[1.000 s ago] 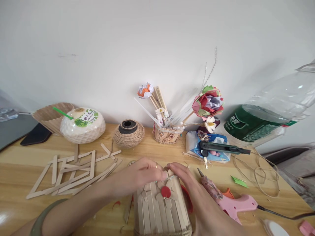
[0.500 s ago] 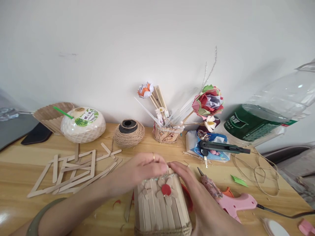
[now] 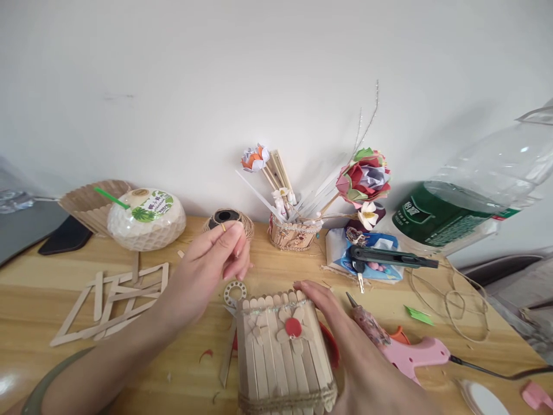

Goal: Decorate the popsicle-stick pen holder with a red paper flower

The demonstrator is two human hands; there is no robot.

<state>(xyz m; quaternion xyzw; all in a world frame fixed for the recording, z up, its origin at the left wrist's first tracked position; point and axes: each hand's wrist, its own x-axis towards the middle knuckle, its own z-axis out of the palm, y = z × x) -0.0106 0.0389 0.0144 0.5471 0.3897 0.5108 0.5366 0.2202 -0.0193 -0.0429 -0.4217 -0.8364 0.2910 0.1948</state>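
A holder made of upright popsicle sticks [image 3: 283,357] stands at the table's front edge, with a glittery top band, wooden flowers and a red dot on its face, and twine around its base. My right hand [image 3: 345,346] lies against its right side, fingertips at the top rim. My left hand [image 3: 211,265] is lifted above the table to the left of the holder, fingers loosely curled with thumb and fingertips pinched; whether it holds anything I cannot tell. A small white ring-shaped piece [image 3: 234,293] lies just below that hand.
Loose popsicle sticks [image 3: 116,297] are spread at the left. A twine ball [image 3: 228,222], a stick cup of paper flowers [image 3: 296,233], a white coconut-shaped cup [image 3: 146,219], a utility knife [image 3: 391,259], a pink glue gun [image 3: 406,351] and a tilted plastic bottle [image 3: 470,190] stand around.
My left hand has lifted off the holder's top rim and moved up and to the left. The right hand stays against the holder, whose whole top rim now shows.
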